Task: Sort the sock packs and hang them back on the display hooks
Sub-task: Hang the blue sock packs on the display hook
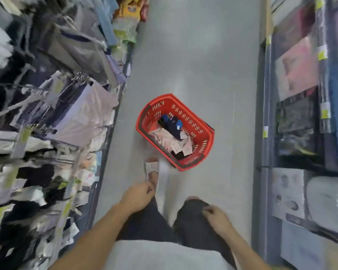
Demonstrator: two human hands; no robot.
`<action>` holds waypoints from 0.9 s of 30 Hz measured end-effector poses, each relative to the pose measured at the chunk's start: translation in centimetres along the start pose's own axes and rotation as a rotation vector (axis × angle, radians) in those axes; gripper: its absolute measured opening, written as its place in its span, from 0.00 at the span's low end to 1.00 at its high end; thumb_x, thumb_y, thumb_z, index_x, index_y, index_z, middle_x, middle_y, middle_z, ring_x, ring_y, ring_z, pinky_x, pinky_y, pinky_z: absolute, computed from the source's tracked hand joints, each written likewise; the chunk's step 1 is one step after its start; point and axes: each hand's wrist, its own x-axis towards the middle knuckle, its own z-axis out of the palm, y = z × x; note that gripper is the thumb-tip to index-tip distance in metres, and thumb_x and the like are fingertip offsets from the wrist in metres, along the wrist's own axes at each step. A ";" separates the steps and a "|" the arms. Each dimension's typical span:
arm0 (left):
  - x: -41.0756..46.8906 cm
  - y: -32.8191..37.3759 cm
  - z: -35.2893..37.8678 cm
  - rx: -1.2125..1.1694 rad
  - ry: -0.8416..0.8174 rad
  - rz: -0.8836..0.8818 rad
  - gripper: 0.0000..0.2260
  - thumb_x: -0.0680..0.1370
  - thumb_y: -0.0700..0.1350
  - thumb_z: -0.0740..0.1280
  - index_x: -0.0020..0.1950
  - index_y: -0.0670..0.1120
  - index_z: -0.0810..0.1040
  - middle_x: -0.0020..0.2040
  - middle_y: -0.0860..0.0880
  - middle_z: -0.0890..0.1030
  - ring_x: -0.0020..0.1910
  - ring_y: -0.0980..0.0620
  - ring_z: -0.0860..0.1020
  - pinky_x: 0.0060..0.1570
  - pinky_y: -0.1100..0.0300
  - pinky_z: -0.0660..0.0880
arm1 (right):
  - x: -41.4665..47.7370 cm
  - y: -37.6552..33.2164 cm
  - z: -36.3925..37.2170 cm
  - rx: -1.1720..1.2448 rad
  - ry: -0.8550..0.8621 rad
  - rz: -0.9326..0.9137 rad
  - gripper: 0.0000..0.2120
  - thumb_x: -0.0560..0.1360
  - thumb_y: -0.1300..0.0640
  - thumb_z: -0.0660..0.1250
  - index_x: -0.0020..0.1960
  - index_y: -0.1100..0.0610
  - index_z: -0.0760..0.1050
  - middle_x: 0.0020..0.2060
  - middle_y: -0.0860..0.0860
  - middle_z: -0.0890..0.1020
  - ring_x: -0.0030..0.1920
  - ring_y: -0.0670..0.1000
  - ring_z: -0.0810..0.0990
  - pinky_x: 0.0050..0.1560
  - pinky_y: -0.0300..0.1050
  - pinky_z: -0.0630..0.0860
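Observation:
A red plastic basket (199,127) stands on the grey floor in the middle of the aisle, a step ahead of my feet. Inside it lie several sock packs (165,137), white and pink ones with a dark blue pack (173,123) on top. Sock packs hang on display hooks (41,131) along the rack at my left. My left hand (138,195) pinches the dark trouser fabric at my left knee. My right hand (217,216) grips the trouser fabric on my right knee. Neither hand holds a sock pack.
My foot in a light sandal (152,167) is just short of the basket's near left corner. Shelves of boxed and bagged goods (297,117) line the right side. The grey floor (193,55) runs on beyond the basket. The picture is blurred by motion.

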 end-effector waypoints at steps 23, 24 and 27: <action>46.9 8.3 2.6 -0.526 0.097 -0.212 0.14 0.79 0.46 0.64 0.64 0.47 0.75 0.51 0.52 0.80 0.47 0.53 0.78 0.42 0.59 0.71 | 46.8 -13.1 -3.2 0.201 0.038 -0.143 0.20 0.77 0.57 0.67 0.68 0.58 0.75 0.64 0.52 0.80 0.62 0.51 0.79 0.64 0.46 0.73; 48.7 8.0 2.6 -0.609 0.125 -0.254 0.14 0.79 0.45 0.64 0.64 0.46 0.74 0.51 0.50 0.80 0.49 0.51 0.78 0.45 0.60 0.72 | 48.3 -13.7 -2.6 0.205 0.053 -0.171 0.22 0.77 0.56 0.67 0.70 0.58 0.73 0.67 0.53 0.78 0.65 0.51 0.77 0.65 0.46 0.72; 53.7 6.7 1.6 -0.805 0.208 -0.332 0.16 0.80 0.43 0.63 0.67 0.43 0.70 0.58 0.40 0.80 0.59 0.40 0.79 0.61 0.49 0.75 | 52.3 -16.2 -0.4 0.176 0.101 -0.236 0.25 0.73 0.58 0.71 0.68 0.58 0.72 0.61 0.54 0.79 0.60 0.54 0.79 0.55 0.46 0.73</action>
